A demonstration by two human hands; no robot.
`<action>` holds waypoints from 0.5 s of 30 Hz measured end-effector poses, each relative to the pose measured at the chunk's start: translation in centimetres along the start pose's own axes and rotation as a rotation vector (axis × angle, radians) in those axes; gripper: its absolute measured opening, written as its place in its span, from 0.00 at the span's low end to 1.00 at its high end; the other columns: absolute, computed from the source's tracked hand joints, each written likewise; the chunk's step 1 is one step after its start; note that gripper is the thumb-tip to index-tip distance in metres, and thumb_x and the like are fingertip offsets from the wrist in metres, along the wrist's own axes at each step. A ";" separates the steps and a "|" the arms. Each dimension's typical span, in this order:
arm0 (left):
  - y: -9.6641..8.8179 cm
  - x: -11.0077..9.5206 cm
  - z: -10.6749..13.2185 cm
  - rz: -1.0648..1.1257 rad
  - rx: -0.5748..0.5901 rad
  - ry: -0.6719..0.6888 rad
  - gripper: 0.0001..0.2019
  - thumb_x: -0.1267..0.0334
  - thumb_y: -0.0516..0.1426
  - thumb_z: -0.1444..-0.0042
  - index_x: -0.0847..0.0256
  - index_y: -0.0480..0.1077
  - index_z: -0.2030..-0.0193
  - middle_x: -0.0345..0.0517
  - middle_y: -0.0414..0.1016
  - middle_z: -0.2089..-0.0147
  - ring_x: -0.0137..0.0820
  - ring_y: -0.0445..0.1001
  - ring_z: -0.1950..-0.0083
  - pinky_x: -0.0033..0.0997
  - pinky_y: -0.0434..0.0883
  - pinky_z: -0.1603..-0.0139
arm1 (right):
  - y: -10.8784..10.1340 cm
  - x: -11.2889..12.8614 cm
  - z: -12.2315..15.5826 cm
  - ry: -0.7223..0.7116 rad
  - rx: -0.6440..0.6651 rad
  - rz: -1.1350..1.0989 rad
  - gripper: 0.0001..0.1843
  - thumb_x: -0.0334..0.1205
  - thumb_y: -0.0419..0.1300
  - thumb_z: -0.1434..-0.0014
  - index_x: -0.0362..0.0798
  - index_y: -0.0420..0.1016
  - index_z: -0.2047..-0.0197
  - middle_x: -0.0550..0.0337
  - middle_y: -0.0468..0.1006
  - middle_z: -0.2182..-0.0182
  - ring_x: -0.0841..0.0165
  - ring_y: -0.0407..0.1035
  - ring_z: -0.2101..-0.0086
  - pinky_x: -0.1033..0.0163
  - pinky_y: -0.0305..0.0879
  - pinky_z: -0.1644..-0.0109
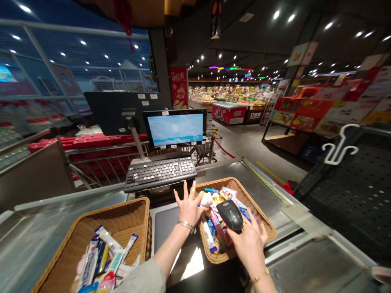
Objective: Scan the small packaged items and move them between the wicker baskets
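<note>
My right hand [249, 240] is shut around a black handheld barcode scanner [230, 214], which it holds over a wicker basket [259, 219] full of small packaged goods. My left hand [188, 206] is raised at that basket's near-left corner, its fingers spread. A small white round packet [206, 200] sits right beside its fingertips, touching or almost touching them. A second wicker basket [122, 211] stands to the lower left, holding several long wrapped packets [105, 256]. My left sleeve [143, 280] lies just above that basket's near corner.
A black keyboard [160, 174] and a monitor [174, 128] stand beyond the baskets on a steel checkout counter [259, 191]. A black scanner plate [165, 224] lies between the baskets. Farther off are a shopping cart [207, 142], a red chest freezer [229, 113] and store shelves.
</note>
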State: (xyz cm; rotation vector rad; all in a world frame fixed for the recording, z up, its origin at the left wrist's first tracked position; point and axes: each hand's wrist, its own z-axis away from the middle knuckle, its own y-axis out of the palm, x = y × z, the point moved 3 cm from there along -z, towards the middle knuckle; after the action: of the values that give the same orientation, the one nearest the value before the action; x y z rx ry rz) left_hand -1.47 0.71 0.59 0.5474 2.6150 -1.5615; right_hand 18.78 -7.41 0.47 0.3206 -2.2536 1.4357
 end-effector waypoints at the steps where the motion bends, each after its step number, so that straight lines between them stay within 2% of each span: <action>1: 0.3 -0.2 -0.1 -0.003 0.003 -0.004 0.26 0.48 0.67 0.51 0.38 0.74 0.43 0.46 0.53 0.25 0.61 0.42 0.24 0.81 0.31 0.34 | -0.1 -0.3 -0.1 0.008 -0.006 0.002 0.18 0.49 0.60 0.45 0.53 0.80 0.54 0.55 0.79 0.48 0.51 0.57 0.36 0.38 0.39 0.33; 6: 1.5 -0.8 -0.6 -0.023 0.022 -0.015 0.26 0.47 0.67 0.50 0.38 0.74 0.43 0.46 0.53 0.25 0.59 0.42 0.24 0.80 0.31 0.33 | -0.4 -1.6 -0.3 0.043 -0.030 0.021 0.24 0.49 0.60 0.48 0.50 0.79 0.50 0.50 0.77 0.44 0.50 0.58 0.37 0.38 0.41 0.34; 10: 2.2 -1.1 -0.9 -0.042 0.043 -0.024 0.24 0.47 0.65 0.48 0.38 0.73 0.43 0.44 0.53 0.25 0.57 0.40 0.23 0.77 0.28 0.32 | -0.5 -2.2 -0.4 0.046 -0.050 0.017 0.22 0.50 0.58 0.46 0.52 0.80 0.52 0.53 0.80 0.48 0.51 0.58 0.37 0.39 0.41 0.34; 15: 3.2 -1.2 -1.3 -0.067 0.066 -0.025 0.24 0.48 0.63 0.46 0.37 0.71 0.41 0.43 0.52 0.24 0.56 0.40 0.23 0.76 0.30 0.32 | -0.9 -2.9 -0.6 0.053 -0.081 0.003 0.22 0.50 0.58 0.47 0.50 0.80 0.52 0.52 0.81 0.51 0.51 0.61 0.38 0.39 0.41 0.34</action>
State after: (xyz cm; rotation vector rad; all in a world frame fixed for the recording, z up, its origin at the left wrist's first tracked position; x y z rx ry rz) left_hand 0.84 2.89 -1.26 0.4464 2.5978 -1.6677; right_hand 21.87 -7.41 -0.04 0.2505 -2.2627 1.3340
